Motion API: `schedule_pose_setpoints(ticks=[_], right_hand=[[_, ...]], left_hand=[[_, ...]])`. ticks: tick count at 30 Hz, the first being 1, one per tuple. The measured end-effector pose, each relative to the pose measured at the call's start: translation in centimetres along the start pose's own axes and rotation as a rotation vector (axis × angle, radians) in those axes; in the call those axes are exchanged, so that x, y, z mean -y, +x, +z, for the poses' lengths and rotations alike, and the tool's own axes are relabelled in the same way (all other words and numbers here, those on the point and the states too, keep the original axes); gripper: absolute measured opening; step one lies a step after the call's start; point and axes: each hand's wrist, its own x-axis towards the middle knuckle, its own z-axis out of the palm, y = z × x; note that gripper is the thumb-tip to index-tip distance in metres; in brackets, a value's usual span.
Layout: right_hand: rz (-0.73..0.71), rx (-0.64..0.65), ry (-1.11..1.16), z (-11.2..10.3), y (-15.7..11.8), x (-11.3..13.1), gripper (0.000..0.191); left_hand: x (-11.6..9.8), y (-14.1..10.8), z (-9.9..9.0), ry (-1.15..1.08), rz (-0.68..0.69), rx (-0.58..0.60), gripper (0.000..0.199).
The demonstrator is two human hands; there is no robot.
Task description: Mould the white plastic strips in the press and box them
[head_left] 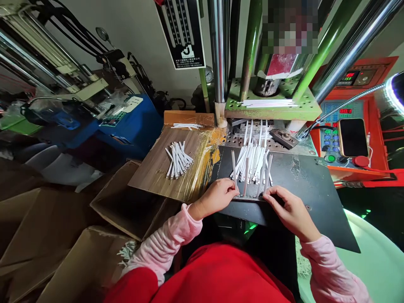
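Observation:
My left hand (221, 194) is closed in a pinch at the base of the leftmost upright white strip (234, 168). Opposite it, my right hand (285, 206) pinches the base of the rightmost upright strip (268, 170). Between them several strips stand up from a narrow dark bar (252, 198) at the front of the black board (303, 181). Behind the bar lies a loose pile of white strips (252, 158). More strips reach back into the press under its green plate (271, 112).
On the wooden board (151, 168) at left lies a bundle of white strips (179, 160). Cardboard boxes (116, 202) stand below it. A phone (352, 137) rests on the orange control box (378, 147) at right. A pale round surface (372, 256) is lower right.

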Motion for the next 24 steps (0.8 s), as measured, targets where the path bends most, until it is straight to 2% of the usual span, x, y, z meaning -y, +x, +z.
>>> schedule_pose_setpoints(ticks=[4, 7, 10, 13, 17, 21, 24], right_hand=[[-0.064, 0.003, -0.057, 0.1, 0.0, -0.1, 0.024], [-0.024, 0.041, -0.022, -0.2, 0.0, -0.3, 0.026], [0.068, 0.118, 0.073, -1.7, 0.4, -0.5, 0.028], [0.128, 0.066, 0.058, -4.4, 1.9, -0.8, 0.036], [0.13, -0.127, -0.082, -7.3, 7.3, -2.0, 0.037], [0.193, -0.184, -0.186, -7.4, 15.4, -4.0, 0.035], [0.229, -0.222, -0.271, -6.5, 21.4, -5.5, 0.041]], left_hand=[[0.1, 0.2, 0.0, 0.006, 0.012, 0.007, 0.015], [0.1, 0.3, 0.0, 0.022, 0.023, 0.016, 0.016], [0.1, 0.1, 0.1, 0.032, 0.067, 0.023, 0.016], [0.3, -0.3, 0.4, 0.075, 0.145, 0.009, 0.017], [0.7, -0.8, 0.5, 0.123, 0.2, -0.021, 0.018], [1.3, -1.7, 0.7, 0.136, 0.182, -0.091, 0.005], [1.9, -2.4, 1.0, 0.192, 0.161, -0.134, 0.036]])
